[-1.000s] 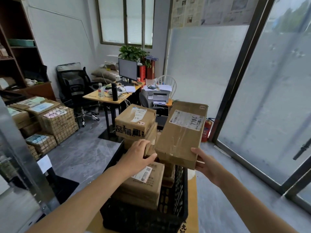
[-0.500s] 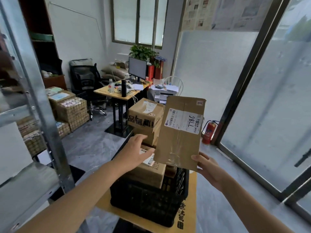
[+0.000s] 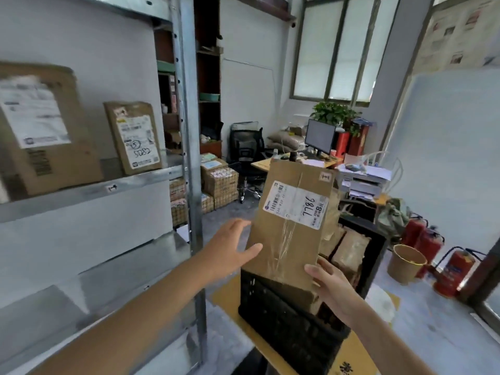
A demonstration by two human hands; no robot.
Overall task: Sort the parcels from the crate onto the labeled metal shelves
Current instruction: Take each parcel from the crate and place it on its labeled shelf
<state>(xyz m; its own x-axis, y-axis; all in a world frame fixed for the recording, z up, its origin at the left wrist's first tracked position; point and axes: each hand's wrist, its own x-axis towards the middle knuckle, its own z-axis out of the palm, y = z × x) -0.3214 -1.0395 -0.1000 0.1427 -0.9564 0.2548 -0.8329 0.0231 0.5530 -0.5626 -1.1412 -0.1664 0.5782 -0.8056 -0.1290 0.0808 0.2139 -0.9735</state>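
Brown cardboard stands between my hands. My right hand (image 3: 332, 288) grips the parcel (image 3: 292, 239) at its lower right corner, and my left hand (image 3: 230, 250) lies spread and straight-fingered against its left edge. The parcel's long axis runs upward, tipped slightly right, with its label (image 3: 296, 205) facing me. The crate (image 3: 286, 328) sits just below my hands. The metal shelves (image 3: 89, 190) lie to the left, nearer my left hand, so I judge the carry goes leftward.

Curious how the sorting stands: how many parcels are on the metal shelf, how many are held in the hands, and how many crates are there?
Shelved parcels: 2
Held parcel: 1
Black crate: 1
Total: 4
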